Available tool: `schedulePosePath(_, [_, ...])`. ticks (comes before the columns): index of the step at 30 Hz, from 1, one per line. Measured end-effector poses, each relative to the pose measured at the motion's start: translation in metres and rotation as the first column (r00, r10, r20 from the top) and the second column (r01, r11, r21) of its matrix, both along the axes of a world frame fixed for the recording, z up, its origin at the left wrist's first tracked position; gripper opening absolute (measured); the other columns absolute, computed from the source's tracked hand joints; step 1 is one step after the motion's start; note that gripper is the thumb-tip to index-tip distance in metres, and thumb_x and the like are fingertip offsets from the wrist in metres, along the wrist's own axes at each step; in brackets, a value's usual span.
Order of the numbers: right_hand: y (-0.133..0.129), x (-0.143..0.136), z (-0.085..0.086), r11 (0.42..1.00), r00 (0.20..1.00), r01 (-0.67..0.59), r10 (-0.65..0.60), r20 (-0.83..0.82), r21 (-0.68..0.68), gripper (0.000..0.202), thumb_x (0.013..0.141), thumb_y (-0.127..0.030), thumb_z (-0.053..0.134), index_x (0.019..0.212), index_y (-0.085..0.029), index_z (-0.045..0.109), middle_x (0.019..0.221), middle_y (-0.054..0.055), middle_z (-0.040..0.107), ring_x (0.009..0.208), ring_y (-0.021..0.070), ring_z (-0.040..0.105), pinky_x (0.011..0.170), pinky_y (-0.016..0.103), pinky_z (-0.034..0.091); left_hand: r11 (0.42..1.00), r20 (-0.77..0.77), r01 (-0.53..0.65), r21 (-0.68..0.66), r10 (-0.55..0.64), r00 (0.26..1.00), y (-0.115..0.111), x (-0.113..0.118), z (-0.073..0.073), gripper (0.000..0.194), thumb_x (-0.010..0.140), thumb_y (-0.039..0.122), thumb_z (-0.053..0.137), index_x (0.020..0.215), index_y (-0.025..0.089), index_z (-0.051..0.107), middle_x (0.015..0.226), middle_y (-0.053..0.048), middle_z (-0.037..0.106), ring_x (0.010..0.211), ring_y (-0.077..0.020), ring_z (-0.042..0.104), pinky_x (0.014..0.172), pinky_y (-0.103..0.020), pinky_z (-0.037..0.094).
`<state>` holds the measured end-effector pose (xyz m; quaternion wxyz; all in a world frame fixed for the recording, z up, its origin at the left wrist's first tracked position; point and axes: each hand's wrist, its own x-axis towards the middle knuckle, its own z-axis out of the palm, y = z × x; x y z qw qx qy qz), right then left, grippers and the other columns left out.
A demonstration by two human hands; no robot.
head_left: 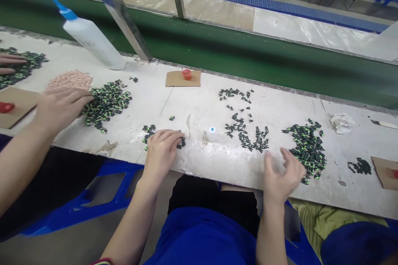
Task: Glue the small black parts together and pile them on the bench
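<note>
My left hand rests at the table's near edge over a small cluster of black-and-green pieces. Its fingers are bent and pressed together, and whatever lies under the fingertips is hidden. On the right, my right hand is held beside a larger heap of black-and-green pieces, thumb and forefinger apart with nothing visible between them. Plain dark slim pieces lie scattered between my hands, farther in. A small white bottle with a blue tip stands near the middle.
At the left, another person's hand touches a black-and-green heap near pale pink pieces. A large white squeeze bottle leans behind. Cardboard carries a red cap. Crumpled tissue lies right.
</note>
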<state>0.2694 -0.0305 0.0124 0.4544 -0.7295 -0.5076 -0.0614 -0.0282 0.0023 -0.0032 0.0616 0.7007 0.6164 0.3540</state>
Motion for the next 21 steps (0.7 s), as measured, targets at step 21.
schedulePosePath(21, [0.010, -0.056, -0.001, 0.809, 0.565, -0.587, 0.421, -0.710, 0.013, 0.022, 0.071, -0.032, 0.072, 0.088, -0.021, 0.064, 0.083, 0.003, 0.071, 0.074, 0.0197, 0.066, 0.067, 0.031, 0.053, 0.941, 0.154, 0.335, -0.035, -0.327, 0.933, -0.013, 0.043, -0.006, 0.016, 0.093, 0.024, 0.052, 0.097, 0.023, 0.068, 0.092, -0.006, 0.072, 0.094, -0.0226, 0.061, 0.083, -0.038, 0.044])
